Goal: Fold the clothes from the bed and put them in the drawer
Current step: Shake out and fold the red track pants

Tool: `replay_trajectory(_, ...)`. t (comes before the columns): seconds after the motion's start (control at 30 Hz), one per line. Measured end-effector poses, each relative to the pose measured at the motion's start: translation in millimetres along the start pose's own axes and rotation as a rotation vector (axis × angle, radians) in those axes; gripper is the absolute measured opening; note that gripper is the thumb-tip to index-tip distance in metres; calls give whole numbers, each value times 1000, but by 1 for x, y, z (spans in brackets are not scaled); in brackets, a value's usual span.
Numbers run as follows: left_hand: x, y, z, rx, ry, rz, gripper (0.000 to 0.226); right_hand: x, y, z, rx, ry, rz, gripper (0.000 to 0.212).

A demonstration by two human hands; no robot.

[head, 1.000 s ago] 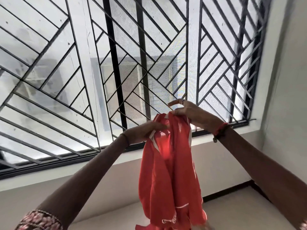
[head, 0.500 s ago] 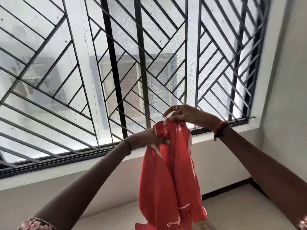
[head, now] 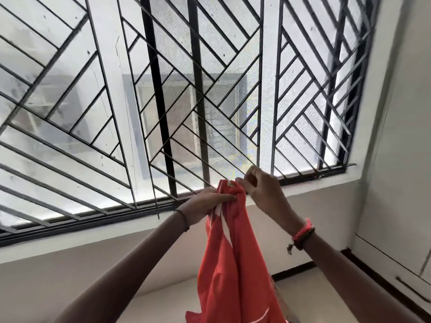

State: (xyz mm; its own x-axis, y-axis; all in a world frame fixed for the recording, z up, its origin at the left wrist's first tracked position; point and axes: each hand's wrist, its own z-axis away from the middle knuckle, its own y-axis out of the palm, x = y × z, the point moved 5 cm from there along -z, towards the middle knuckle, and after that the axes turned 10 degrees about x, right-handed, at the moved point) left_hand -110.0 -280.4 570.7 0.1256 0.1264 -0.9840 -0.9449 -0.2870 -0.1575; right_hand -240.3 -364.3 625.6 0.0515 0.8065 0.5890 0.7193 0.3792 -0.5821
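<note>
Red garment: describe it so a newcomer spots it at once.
Find the big window grille of black diagonal bars. At its lower edge the left hand and right hand grip the bunched top of the red garment, which hangs down. It is the only cloth in view, with thin white stripes.

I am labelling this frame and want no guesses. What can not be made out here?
Head view:
- red garment: lower part cut off by the bottom edge; top covered by the left hand and right hand.
- bed, drawer: out of frame.
- scene beyond the window grille: blurred by mesh.
</note>
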Motion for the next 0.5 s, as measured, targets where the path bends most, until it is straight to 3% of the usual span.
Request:
replay_trajectory(0.17, 8, 8, 3, -1, 0, 51, 59, -19, 31, 29, 52, 109, -64, 14)
replay_trajectory(0.27, 13, 8, 3, -7, -28, 105, 42, -32, 36, 32, 126, 198, -106, 17)
replay_trajectory(0.37, 19, 8, 7, 11, -45, 132, 40, -36, 38, 35, 179, 227, -168, 18)
replay_trajectory(0.5, 23, 11, 9, 27, -24, 162, 20, -43, 43, 41, 138, 280, -268, 20)
